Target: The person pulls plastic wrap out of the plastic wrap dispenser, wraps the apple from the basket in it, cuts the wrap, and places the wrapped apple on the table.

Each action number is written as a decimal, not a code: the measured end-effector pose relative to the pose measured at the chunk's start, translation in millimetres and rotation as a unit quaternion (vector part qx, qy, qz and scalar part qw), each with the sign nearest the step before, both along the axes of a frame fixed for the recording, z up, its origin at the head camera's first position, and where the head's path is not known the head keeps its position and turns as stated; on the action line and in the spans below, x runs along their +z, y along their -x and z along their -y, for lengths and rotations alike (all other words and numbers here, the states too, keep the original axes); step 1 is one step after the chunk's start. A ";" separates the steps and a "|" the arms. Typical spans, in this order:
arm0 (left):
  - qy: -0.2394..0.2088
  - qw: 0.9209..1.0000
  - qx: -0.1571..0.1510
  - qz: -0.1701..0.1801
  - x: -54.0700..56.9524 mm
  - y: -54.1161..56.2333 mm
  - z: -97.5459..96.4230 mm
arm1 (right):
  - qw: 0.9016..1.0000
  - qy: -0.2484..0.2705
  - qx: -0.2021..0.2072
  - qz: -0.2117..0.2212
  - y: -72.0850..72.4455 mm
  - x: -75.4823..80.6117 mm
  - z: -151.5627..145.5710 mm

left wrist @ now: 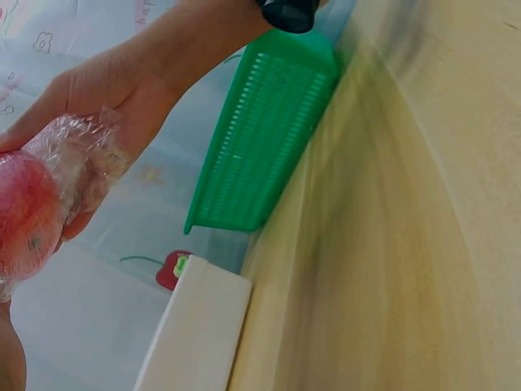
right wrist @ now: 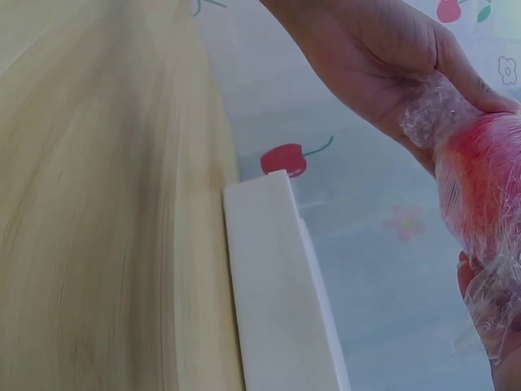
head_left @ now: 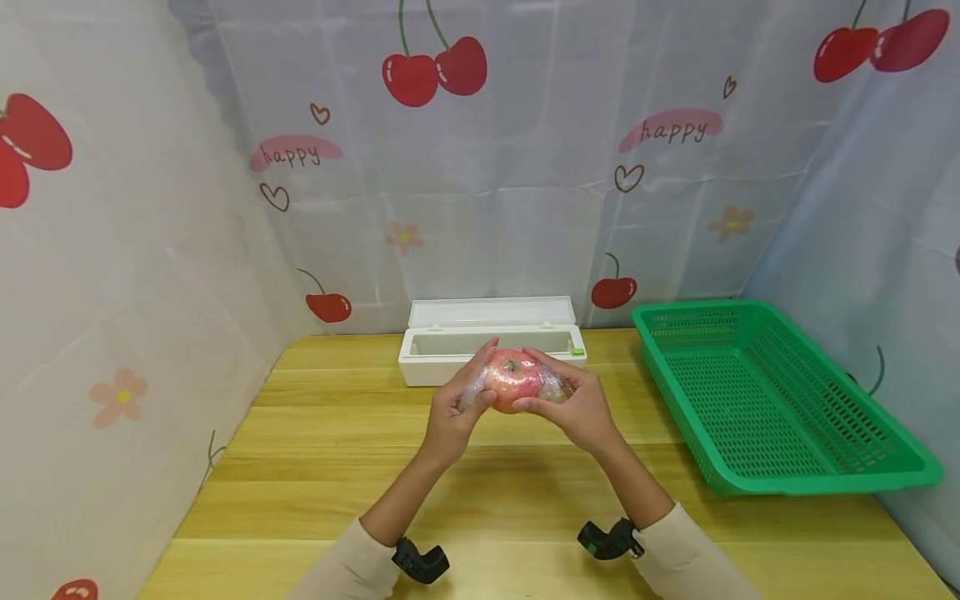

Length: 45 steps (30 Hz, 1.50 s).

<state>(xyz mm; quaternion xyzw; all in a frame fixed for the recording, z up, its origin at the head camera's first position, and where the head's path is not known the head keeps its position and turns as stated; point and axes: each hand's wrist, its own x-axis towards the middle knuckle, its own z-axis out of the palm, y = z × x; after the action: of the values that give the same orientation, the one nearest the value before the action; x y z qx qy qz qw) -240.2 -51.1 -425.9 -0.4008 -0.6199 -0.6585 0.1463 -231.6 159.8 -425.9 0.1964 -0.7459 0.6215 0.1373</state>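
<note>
A red apple (head_left: 513,379) covered in clear plastic wrap (head_left: 553,385) is held up above the wooden table, its stem end showing. My left hand (head_left: 452,419) grips it from the left, thumb across the near side. From the right, my right hand (head_left: 583,410) holds it the same way, thumb on the front and fingers behind. Wrap bunches out at both sides of the apple, against the palms. In the left wrist view the crumpled wrap (left wrist: 85,159) lies in the right palm; the right wrist view shows another bunch (right wrist: 435,110) at the left palm.
Behind the hands, a long white box (head_left: 431,371) stands with its lid (head_left: 491,311) raised and a green piece (head_left: 577,352) at its right end. A green perforated basket (head_left: 720,475) is on the right. Printed curtains (head_left: 510,217) enclose the wooden table (head_left: 300,467).
</note>
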 end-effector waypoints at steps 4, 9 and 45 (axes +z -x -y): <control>0.004 0.999 0.017 -0.041 -0.7 -2.7 -3.4 | 1.000 0.006 0.000 -0.004 0.3 -1.3 -1.7; -0.008 0.999 0.004 -0.043 -13.4 7.3 -0.8 | 1.000 0.002 -0.002 -0.007 0.4 -0.8 -2.3; -0.030 0.995 0.087 0.043 -29.9 -0.5 -20.6 | 0.998 -0.031 -0.010 -0.047 -22.9 22.9 23.4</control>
<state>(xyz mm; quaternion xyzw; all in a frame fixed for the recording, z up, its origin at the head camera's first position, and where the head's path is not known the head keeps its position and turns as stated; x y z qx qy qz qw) -239.7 -30.5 -455.8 -0.3122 -0.6383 -0.6782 0.1875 -208.7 136.4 -403.0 0.2223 -0.7595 0.5867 0.1721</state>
